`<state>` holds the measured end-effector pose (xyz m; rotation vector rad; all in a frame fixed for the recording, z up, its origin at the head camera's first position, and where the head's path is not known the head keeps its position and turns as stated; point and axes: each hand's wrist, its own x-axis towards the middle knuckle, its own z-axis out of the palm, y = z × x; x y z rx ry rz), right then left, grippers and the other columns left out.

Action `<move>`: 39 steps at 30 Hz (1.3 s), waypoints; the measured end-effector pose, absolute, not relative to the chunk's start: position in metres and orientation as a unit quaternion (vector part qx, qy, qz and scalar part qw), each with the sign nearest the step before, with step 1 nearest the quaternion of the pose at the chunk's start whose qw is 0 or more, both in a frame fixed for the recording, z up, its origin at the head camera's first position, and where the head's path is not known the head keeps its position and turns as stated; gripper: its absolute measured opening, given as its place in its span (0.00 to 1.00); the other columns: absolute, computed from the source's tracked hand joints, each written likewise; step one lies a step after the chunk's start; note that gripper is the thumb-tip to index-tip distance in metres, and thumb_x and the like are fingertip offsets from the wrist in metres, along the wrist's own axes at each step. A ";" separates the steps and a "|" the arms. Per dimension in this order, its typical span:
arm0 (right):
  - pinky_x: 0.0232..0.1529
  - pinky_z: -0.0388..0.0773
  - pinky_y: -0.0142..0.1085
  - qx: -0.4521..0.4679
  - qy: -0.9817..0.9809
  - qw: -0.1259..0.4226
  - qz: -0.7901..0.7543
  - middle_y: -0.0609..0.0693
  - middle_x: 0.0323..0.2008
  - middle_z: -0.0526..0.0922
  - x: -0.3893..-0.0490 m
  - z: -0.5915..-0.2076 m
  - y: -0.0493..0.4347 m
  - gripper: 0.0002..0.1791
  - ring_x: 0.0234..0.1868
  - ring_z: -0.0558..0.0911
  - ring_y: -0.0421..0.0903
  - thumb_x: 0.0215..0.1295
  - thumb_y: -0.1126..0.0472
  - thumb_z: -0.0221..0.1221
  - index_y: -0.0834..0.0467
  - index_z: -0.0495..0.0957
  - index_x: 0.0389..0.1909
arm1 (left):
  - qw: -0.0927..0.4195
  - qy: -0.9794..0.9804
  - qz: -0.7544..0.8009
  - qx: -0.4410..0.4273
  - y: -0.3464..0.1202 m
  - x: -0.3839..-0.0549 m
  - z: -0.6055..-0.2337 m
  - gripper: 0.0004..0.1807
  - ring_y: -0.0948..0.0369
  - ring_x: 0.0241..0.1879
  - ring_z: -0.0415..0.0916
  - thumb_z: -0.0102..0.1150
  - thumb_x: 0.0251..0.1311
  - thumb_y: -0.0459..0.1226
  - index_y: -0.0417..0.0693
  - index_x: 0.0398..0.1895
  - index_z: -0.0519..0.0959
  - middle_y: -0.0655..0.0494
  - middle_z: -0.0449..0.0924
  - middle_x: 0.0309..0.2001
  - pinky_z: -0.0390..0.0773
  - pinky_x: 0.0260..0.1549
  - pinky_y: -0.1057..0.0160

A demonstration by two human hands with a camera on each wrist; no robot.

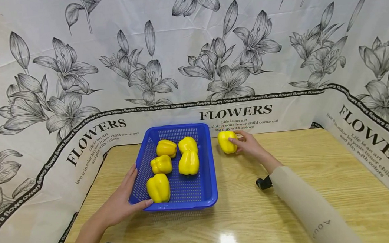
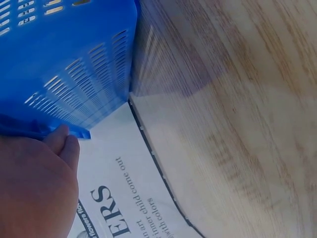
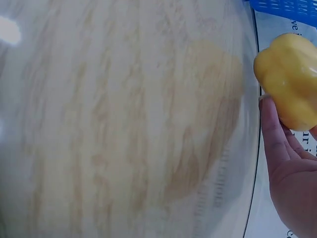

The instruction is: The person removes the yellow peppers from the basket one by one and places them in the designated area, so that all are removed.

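A blue plastic basket [image 1: 199,202] with slotted walls stands left of the table's middle. Several yellow bell peppers [image 1: 158,188] lie inside it, mostly toward its left and far parts. My left hand [image 1: 119,204] grips the basket's rim at the near left corner, thumb over the edge and fingers along the left side; the left wrist view shows fingertips [image 2: 72,148] on the rim. To the right of the basket, my right hand [image 1: 249,146] holds another yellow bell pepper [image 1: 226,142] between thumb and fingers, near the table's far edge. In the right wrist view that pepper [image 3: 290,79] appears raised off the tabletop.
The glossy wood-grain table [image 1: 304,174] reflects light near its front. A white cloth [image 1: 165,82] with printed flowers and lettering hangs behind and along the sides. Dark wrist mounts [image 1: 263,183] sit at both sleeves.
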<state>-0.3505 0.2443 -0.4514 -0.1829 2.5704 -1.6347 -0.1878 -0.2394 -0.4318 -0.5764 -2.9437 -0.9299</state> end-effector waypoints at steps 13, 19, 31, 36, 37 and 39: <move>0.54 0.82 0.45 -0.059 0.849 0.077 -0.520 0.75 0.65 0.70 -0.352 -0.457 0.247 0.39 0.47 0.84 0.53 0.81 0.44 0.48 0.63 0.51 0.80 | 0.002 -0.937 -0.297 -0.185 -0.237 -0.187 -0.432 0.63 0.38 0.79 0.42 0.65 0.59 0.62 0.45 0.84 0.39 0.48 0.33 0.84 0.55 0.69 0.29; 0.55 0.81 0.43 -0.048 0.848 0.088 -0.521 0.73 0.66 0.70 -0.352 -0.456 0.247 0.38 0.49 0.81 0.52 0.82 0.45 0.44 0.63 0.49 0.81 | -0.002 -0.938 -0.296 -0.182 -0.236 -0.185 -0.431 0.62 0.37 0.79 0.42 0.65 0.60 0.62 0.45 0.84 0.39 0.49 0.32 0.84 0.55 0.69 0.29; 0.37 0.77 0.34 -0.056 0.835 0.084 -0.541 0.54 0.35 0.71 -0.353 -0.458 0.246 0.33 0.34 0.71 0.46 0.84 0.50 0.41 0.64 0.51 0.79 | -0.003 -0.936 -0.298 -0.185 -0.237 -0.186 -0.433 0.62 0.38 0.79 0.41 0.65 0.60 0.62 0.45 0.84 0.39 0.50 0.31 0.84 0.55 0.69 0.29; 0.44 0.81 0.36 -0.053 0.839 0.082 -0.535 0.55 0.40 0.72 -0.354 -0.458 0.246 0.32 0.38 0.74 0.48 0.84 0.52 0.41 0.65 0.51 0.80 | -0.001 -0.936 -0.298 -0.184 -0.237 -0.185 -0.432 0.62 0.37 0.79 0.41 0.65 0.60 0.62 0.46 0.84 0.39 0.50 0.32 0.84 0.55 0.68 0.29; 0.46 0.81 0.37 -0.053 0.840 0.083 -0.533 0.56 0.41 0.72 -0.354 -0.458 0.246 0.32 0.39 0.74 0.48 0.84 0.52 0.41 0.65 0.51 0.80 | -0.001 -0.936 -0.299 -0.184 -0.237 -0.185 -0.431 0.62 0.37 0.79 0.41 0.65 0.60 0.62 0.45 0.84 0.39 0.49 0.32 0.84 0.55 0.68 0.29; 0.47 0.81 0.38 -0.056 0.839 0.085 -0.534 0.57 0.41 0.72 -0.354 -0.457 0.247 0.33 0.40 0.74 0.49 0.84 0.52 0.41 0.66 0.50 0.79 | -0.001 -0.936 -0.299 -0.184 -0.237 -0.185 -0.431 0.62 0.37 0.79 0.41 0.65 0.60 0.62 0.45 0.84 0.39 0.48 0.32 0.84 0.55 0.68 0.29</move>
